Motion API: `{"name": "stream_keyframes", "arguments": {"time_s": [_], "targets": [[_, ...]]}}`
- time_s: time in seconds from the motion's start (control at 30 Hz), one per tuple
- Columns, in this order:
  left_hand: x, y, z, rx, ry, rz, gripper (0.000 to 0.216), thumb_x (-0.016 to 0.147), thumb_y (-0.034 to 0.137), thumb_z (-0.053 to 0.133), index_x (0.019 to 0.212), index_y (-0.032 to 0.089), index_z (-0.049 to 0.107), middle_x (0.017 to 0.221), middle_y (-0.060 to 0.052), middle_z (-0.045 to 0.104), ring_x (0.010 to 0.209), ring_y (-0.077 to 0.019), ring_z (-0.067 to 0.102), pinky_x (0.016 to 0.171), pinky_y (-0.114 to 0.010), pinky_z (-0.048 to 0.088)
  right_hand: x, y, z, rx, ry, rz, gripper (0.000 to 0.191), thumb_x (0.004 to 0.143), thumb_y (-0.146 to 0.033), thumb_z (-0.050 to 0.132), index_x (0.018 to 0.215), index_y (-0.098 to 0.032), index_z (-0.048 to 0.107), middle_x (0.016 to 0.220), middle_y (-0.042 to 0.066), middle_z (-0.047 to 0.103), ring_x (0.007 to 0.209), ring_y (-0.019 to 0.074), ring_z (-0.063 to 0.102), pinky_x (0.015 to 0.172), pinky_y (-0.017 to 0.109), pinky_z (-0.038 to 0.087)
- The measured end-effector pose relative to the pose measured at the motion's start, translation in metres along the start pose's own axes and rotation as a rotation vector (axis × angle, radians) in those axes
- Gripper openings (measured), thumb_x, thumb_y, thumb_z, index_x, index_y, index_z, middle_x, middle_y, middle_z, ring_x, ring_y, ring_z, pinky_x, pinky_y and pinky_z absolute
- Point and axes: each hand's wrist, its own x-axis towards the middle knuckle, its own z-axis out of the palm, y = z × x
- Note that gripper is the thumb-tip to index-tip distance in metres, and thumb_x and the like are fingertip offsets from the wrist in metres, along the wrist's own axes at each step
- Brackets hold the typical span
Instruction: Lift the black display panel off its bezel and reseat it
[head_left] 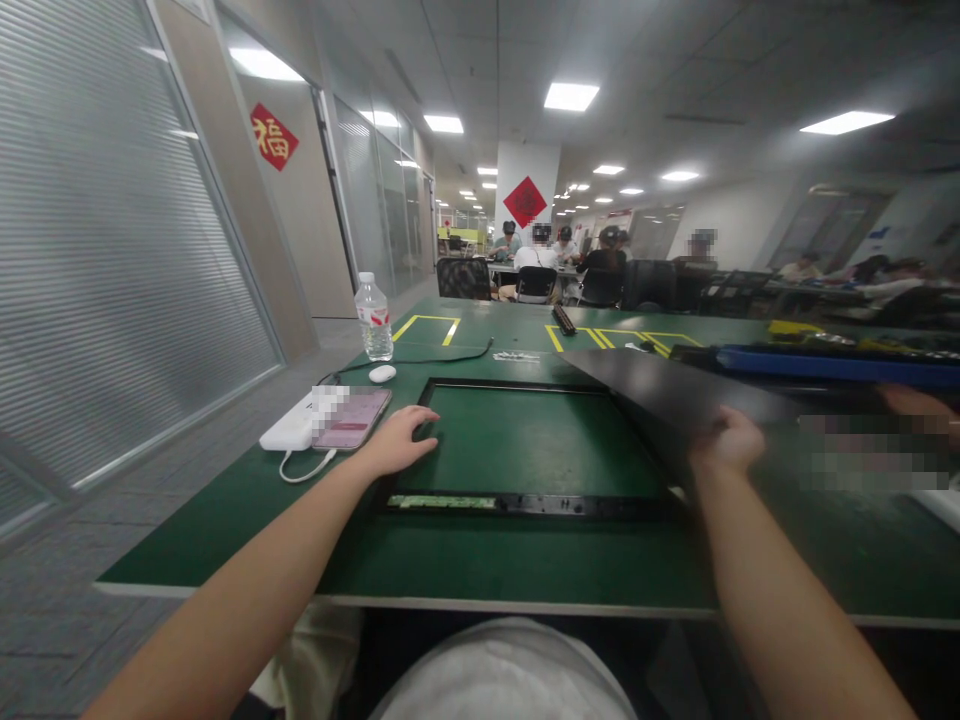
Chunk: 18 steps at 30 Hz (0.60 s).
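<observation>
A thin black rectangular frame (525,503) lies flat on the green table (465,560) in front of me. My left hand (397,440) rests on the frame's left side with fingers curled over its edge. My right hand (726,442) grips a large dark flat panel (660,392), lifted and tilted above the frame's right side. The panel is blurred by motion.
A phone (351,418) on a white power bank (289,430) lies left of the frame, with a white mouse (382,373) and a water bottle (373,318) behind. Blue trays (825,365) stand at right. People sit at tables in the background.
</observation>
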Motion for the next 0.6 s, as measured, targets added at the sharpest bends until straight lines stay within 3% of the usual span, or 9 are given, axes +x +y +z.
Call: {"name": "stream_keyframes", "arguments": {"time_s": [0.23, 0.6], "targets": [[-0.002, 0.006, -0.001, -0.029, -0.019, 0.011, 0.042, 0.073, 0.041, 0.066, 0.109, 0.020, 0.073, 0.125, -0.014, 0.069, 0.121, -0.0346, 0.061, 0.110, -0.049, 0.041, -0.007, -0.002, 0.001, -0.120, 0.077, -0.103, 0.024, 0.066, -0.012, 0.057, 0.083, -0.024, 0.045, 0.088, -0.002, 0.060, 0.082, 0.0173, 0.064, 0.068, 0.034, 0.060], [-0.001, 0.006, 0.000, -0.050, -0.036, 0.019, 0.040, 0.072, 0.044, 0.068, 0.104, 0.022, 0.075, 0.121, -0.014, 0.071, 0.118, -0.0358, 0.062, 0.109, -0.050, 0.042, 0.007, 0.005, -0.006, -0.133, 0.161, 0.028, 0.029, 0.064, -0.009, 0.054, 0.088, -0.023, 0.047, 0.089, -0.002, 0.061, 0.076, 0.0150, 0.065, 0.059, 0.029, 0.060]]}}
